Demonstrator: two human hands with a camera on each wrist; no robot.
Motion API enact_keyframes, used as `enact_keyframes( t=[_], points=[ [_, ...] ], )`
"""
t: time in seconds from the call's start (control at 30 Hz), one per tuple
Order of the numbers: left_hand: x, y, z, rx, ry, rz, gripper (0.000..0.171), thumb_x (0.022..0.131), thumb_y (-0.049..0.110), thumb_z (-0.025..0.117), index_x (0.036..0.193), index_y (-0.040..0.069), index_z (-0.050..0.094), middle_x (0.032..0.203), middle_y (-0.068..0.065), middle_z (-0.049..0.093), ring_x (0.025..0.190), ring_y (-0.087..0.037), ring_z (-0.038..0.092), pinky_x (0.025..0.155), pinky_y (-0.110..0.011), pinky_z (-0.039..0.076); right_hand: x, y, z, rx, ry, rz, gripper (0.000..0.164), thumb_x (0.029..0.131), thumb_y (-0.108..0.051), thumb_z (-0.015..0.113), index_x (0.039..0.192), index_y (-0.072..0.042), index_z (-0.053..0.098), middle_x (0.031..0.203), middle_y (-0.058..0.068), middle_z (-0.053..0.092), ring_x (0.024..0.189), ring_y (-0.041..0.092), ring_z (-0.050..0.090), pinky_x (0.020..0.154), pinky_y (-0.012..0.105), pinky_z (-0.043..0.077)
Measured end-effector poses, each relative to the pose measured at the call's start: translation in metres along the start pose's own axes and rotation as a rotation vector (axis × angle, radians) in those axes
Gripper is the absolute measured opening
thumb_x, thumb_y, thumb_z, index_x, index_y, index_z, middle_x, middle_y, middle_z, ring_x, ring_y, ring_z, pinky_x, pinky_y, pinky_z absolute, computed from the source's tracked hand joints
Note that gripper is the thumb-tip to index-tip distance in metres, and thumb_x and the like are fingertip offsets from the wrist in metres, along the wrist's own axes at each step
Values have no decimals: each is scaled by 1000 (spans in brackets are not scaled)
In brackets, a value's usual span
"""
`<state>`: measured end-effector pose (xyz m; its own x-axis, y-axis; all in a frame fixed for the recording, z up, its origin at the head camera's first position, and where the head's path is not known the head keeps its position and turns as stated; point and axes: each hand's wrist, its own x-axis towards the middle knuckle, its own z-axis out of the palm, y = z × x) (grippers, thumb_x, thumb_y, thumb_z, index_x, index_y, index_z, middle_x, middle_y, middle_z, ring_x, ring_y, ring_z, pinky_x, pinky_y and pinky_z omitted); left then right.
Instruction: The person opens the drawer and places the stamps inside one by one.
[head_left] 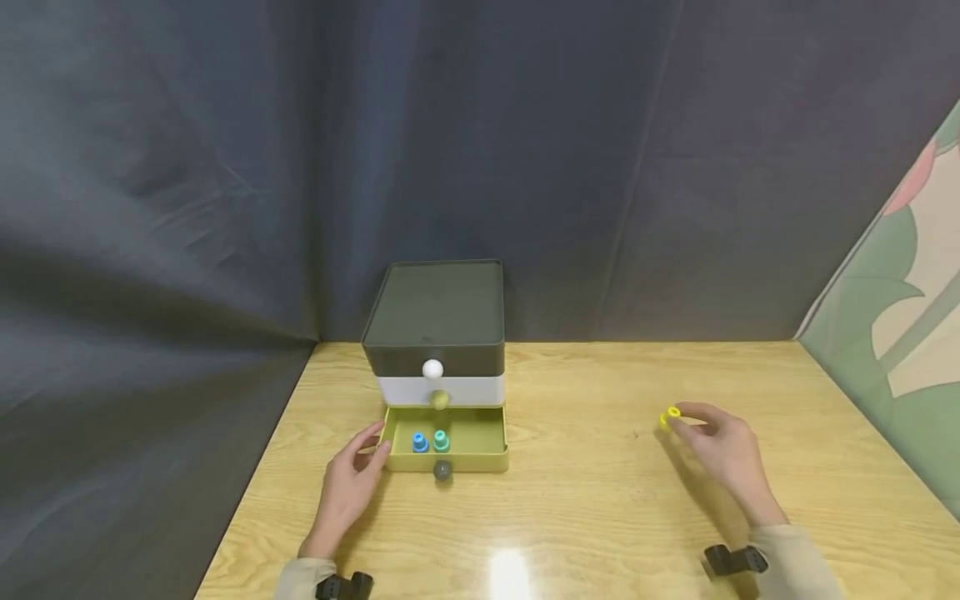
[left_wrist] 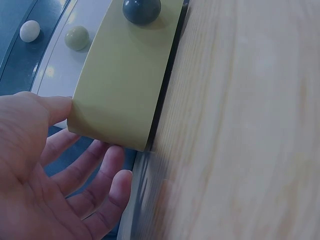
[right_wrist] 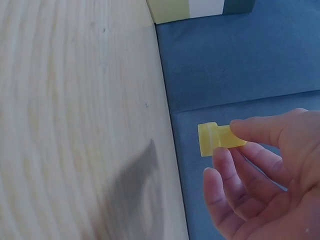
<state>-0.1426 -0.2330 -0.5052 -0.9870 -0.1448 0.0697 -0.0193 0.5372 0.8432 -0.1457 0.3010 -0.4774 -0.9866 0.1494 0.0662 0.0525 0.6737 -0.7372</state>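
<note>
A pulled-out yellow-green drawer [head_left: 472, 461] with a dark round knob [head_left: 442, 471] forms the bottom tier of a small drawer cabinet [head_left: 441, 304]. Inside it stand a blue stepped peg [head_left: 420, 442] and a teal stepped peg [head_left: 441, 442], side by side. My left hand [head_left: 352, 483] rests at the drawer's left front corner. Its thumb touches the upper edge, and the loosely spread fingers lie along the outer side. Far to the right, my right hand [head_left: 720, 446] pinches a yellow stepped peg [right_wrist: 207, 139] between thumb and fingers, above the table, its wider end pointing away from the palm.
Above the open drawer are a white drawer [head_left: 397, 390] with a green knob and a dark one with a white knob. The wooden table [head_left: 577, 500] meets dark curtains [head_left: 487, 150] at the back and left. A floral panel [head_left: 907, 333] borders the right.
</note>
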Motion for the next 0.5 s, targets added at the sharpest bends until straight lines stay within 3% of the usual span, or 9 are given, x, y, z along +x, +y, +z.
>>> enact_keyframes(
  t=[0.27,0.4,0.5],
  points=[
    [2,1,0,-3,5,-9,48,106,32,67,150,15,62,136,-20,70,116,-35,74,89,-30,57,-4,-11,4,11,38,-43,46,103,-35,71,134,-1,71,126,32,72,105,47,75,66,23,55],
    [1,1,0,-6,2,-6,48,106,32,67,151,14,62,135,-20,70,115,-35,74,90,-30,57,-6,-15,8,16,48,-71,41,102,-32,73,130,-2,73,119,28,76,97,39,78,69,24,58],
    [0,1,0,-3,2,-1,48,107,32,67,150,13,62,135,-20,71,114,-34,74,89,-30,57,-7,-19,10,16,61,-97,38,101,-29,75,128,-3,75,118,25,78,93,26,79,70,23,60]
  ],
)
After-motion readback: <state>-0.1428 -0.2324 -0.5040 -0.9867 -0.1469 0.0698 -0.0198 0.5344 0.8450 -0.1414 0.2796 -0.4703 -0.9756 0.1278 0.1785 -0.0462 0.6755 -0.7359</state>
